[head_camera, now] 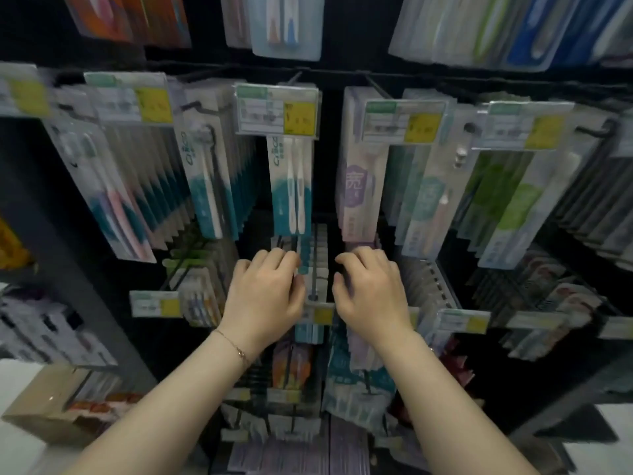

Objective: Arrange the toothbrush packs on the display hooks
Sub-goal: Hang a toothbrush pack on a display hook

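**Operator:** Fingers first?

**Inspector:** Your left hand (263,296): fingers (279,262) curled, thumb drawn in toward them, closed on a teal-edged toothbrush pack (303,260). Your right hand (371,296): fingers (356,260) curled downward, thumb tucked close. Motion blur prevents me telling whether they grip anything.

**Operator:** Where does the stock sit?

**Inspector:** The teal-edged toothbrush pack lies against the left flank of the row of toothbrush packs (320,255). That row hangs on the centre hook (311,298), seen from above. Your two hands bracket the row, the left touching it and the right at its right side. A price tag (322,315) with a yellow patch sits at the hook's front end, between your wrists.

**Operator:** Further out?

**Inspector:** A thin bracelet (236,347) on your left wrist; both forearms bare. One tier up, a teal-and-white pack (291,186) holding two brushes hangs directly above your left hand, under a shelf label (277,109). A purple pack (359,186) hangs just beside it to the right, above your right hand. Dense rows of packs fill the hooks on either side, and more hang on the tiers above and below. A cardboard box (41,406) stands at lower left, well apart from the display. Print on the labels is unreadable.
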